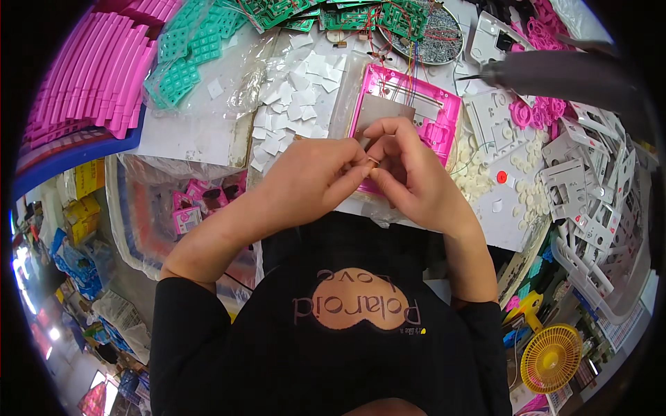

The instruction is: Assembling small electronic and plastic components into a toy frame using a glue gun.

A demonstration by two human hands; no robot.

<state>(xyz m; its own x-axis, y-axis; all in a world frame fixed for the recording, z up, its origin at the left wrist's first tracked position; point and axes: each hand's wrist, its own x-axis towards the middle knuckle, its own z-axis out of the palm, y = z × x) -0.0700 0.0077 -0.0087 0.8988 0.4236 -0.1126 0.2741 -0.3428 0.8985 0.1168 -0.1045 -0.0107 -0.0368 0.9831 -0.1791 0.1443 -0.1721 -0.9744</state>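
Note:
My left hand (313, 179) and my right hand (422, 182) meet over the near edge of a pink plastic housing (449, 114). Both are closed in a pinch. Between their fingertips is a small copper-coloured part (374, 162), too small to name. Inside the housing lies a flat grey-brown plate (381, 111), partly covered by my right hand's fingers. A thin metal rod (416, 96) runs across the housing behind it. Thin coloured wires (415, 66) lead from the housing toward green circuit boards (402, 19) at the far side.
White square pieces (302, 90) lie left of the housing; small cream-coloured parts (531, 201) are scattered to its right. A dark pen-shaped power tool (555, 76) juts in from the right. Pink strips (94, 69), teal keypads (173, 80) and white plastic panels (590, 180) are piled around.

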